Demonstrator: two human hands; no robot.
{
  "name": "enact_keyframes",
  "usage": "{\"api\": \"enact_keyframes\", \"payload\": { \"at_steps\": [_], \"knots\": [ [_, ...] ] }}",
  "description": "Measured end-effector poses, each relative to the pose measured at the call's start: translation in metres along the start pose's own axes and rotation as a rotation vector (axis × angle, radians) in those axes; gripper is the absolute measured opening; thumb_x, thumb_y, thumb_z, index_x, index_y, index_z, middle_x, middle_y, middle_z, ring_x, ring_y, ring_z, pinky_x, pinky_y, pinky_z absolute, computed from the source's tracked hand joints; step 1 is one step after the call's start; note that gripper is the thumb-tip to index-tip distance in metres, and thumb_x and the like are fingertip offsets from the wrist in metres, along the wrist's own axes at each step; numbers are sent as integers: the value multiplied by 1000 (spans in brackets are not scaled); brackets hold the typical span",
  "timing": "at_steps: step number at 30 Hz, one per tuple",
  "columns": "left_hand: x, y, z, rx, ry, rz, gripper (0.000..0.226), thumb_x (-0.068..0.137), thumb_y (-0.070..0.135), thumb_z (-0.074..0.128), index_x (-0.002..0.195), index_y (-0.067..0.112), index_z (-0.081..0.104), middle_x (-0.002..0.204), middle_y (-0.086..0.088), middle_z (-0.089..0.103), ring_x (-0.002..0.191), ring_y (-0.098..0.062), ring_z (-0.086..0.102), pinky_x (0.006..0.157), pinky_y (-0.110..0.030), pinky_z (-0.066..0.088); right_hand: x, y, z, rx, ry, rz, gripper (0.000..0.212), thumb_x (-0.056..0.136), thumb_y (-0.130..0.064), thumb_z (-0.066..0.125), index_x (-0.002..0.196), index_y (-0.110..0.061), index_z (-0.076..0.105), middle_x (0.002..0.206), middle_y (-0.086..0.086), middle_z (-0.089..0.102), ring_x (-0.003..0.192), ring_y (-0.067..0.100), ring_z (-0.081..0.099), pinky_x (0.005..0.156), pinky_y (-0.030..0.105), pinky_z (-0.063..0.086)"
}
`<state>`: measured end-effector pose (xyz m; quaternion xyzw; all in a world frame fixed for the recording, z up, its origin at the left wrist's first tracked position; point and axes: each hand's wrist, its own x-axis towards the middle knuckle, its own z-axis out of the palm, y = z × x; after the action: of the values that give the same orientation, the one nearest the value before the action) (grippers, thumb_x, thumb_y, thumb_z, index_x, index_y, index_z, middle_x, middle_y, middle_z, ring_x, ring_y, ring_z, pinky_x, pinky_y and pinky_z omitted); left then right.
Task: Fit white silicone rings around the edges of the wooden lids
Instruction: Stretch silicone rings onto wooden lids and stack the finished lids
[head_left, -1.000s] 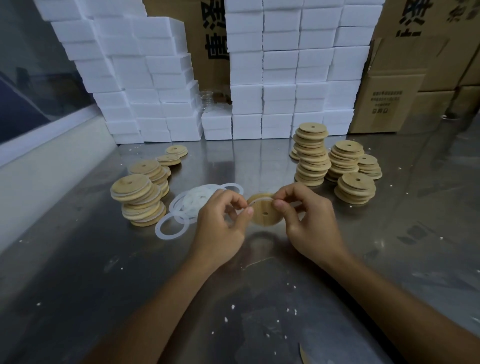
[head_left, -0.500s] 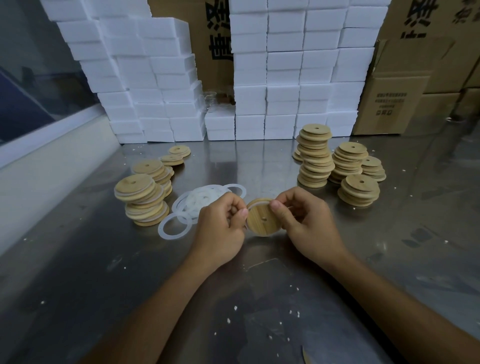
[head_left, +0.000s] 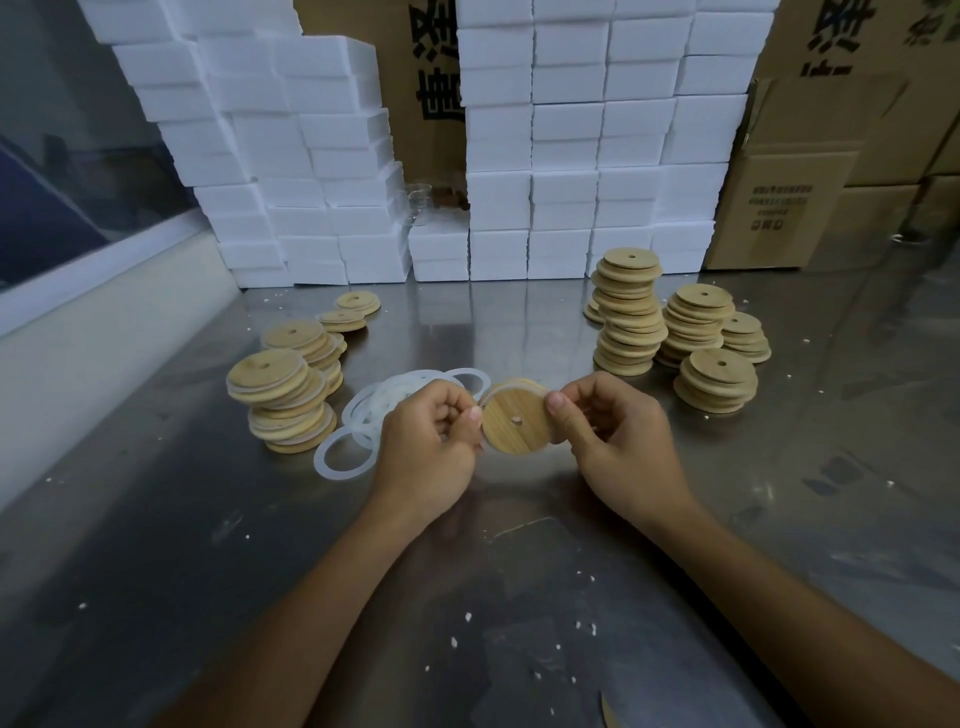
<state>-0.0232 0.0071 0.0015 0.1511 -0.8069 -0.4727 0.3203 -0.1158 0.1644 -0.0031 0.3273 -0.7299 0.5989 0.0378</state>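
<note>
round wooden lid (head_left: 515, 426) tilted upright, white silicone ring (head_left: 511, 388) on its rim

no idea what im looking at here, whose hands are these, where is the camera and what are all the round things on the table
There is no machine here: a person works with bare hands, and the one camera sits on their head, looking forward and down. The left hand and right hand hold a wooden lid between them, with a white ring showing at its top edge. On the metal table lie loose white rings, with stacks of lids to the left and right. White boxes and cardboard boxes stand behind.
</note>
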Motion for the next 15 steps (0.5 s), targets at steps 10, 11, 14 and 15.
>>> {"api": "enact_keyframes", "payload": {
  "at_steps": [10,11,14,15],
  "knots": [
    [29,7,-46,-538,662,-256,18,92,7,54,76,4,62,62,-1,70,61,-17,72,47,-23,52,3,-1,-7,12,87,61,16,93,-21,67,87,-6,68,76,2,72,61,15,68,62,32,58],
    [32,4,-51,-554,708,-287,16,92,8,54,81,0,63,67,-4,72,65,-19,73,50,-24,54,3,-1,-7,8,83,62,16,93,-22,67,87,-6,69,76,2,72,61,15,68,63,34,59],
    [36,-1,-63,-593,788,-362,21,92,10,52,88,-3,67,75,-8,76,71,-20,75,60,-28,59,2,-1,-6,-9,84,57,16,92,-22,68,87,-7,69,76,2,72,61,16,68,63,36,59],
    [36,-2,-66,-616,812,-371,21,92,10,51,84,-1,67,74,-7,75,71,-19,75,60,-26,59,3,-1,-6,-5,92,56,16,92,-22,68,86,-7,69,76,2,71,61,16,68,62,36,59]
  ]
}}
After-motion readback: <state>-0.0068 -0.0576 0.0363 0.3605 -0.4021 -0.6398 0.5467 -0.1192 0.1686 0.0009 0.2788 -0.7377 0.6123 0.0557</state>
